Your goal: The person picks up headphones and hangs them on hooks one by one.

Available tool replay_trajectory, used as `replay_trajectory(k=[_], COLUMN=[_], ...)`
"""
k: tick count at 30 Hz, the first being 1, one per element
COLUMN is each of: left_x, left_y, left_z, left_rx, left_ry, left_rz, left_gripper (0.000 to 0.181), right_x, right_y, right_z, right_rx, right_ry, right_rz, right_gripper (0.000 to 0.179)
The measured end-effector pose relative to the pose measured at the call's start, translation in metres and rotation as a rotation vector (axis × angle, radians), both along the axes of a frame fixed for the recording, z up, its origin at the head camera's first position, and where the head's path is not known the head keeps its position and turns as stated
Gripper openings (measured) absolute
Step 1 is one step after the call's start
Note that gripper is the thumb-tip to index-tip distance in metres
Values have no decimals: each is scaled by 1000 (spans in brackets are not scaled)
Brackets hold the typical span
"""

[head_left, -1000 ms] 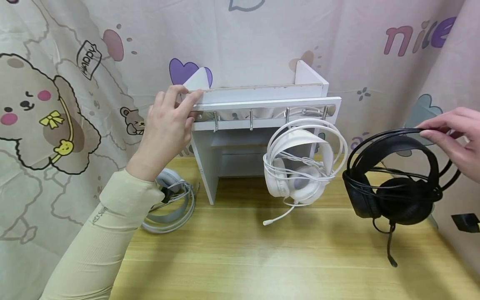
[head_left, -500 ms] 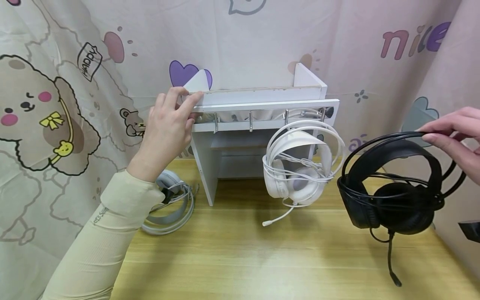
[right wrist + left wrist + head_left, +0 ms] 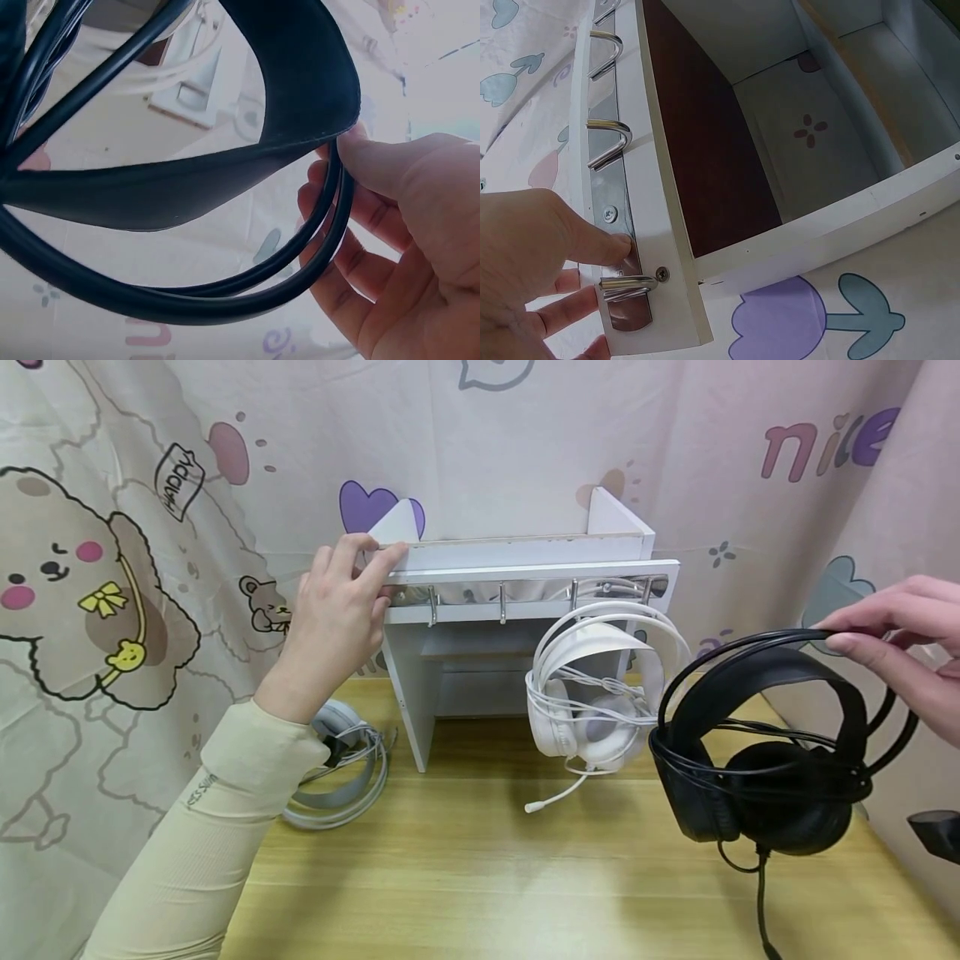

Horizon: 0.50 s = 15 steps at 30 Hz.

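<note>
Right hand (image 3: 911,635): I am pinching the top of the black headset (image 3: 798,817), my thumb in front and my fingers curling behind its twin frame tubes (image 3: 247,304).
Black headset: it is hanging in the air below my right hand, over the right part of the table (image 3: 465,877). Its cable is circling the ear cups, and its microphone is pointing down past the lower edge of the head view.
Left hand (image 3: 333,602): I am clamping the left end of the rack (image 3: 536,570); in the left wrist view my thumb is pressing the metal strip (image 3: 609,184) and my other fingers are reaching round the board.
Rack: it is standing on the table, its row of hooks (image 3: 432,606) facing me.
White headset (image 3: 555,722): it is hanging near the rack's right end; which hook is bearing it I cannot tell. In the head view the black headset is overlapping its right edge; whether they are touching I cannot tell.
Grey headset (image 3: 337,720): it is lying on the table left of the rack, my sleeve (image 3: 202,827) partly hiding it.
Curtain (image 3: 517,460): it is hanging behind the rack, showing cartoon prints.
</note>
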State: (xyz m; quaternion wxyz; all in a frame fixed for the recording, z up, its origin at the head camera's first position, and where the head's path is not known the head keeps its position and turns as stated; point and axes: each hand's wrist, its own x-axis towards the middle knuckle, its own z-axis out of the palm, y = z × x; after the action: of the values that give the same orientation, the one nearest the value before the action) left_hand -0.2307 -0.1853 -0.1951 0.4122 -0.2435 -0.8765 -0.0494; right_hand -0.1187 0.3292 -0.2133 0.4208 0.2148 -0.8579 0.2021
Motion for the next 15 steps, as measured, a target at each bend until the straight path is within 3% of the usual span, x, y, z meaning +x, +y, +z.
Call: replay_trajectory(k=[6,13,15], left_x=[0,-1,0], left_y=[0,-1,-1], left_z=[0,-1,-1], left_rx=[3,3,3], left_ry=[-7,-6,-10], left_rz=[1,1,4], left_gripper=[52,52,52], right_x=[0,7,1], right_y=[-10,-27,-23], right_z=[4,12,9], right_rx=[30,71,91], right_ry=[17,6,3], right_rz=[31,58,59], right_gripper=[49,32,21])
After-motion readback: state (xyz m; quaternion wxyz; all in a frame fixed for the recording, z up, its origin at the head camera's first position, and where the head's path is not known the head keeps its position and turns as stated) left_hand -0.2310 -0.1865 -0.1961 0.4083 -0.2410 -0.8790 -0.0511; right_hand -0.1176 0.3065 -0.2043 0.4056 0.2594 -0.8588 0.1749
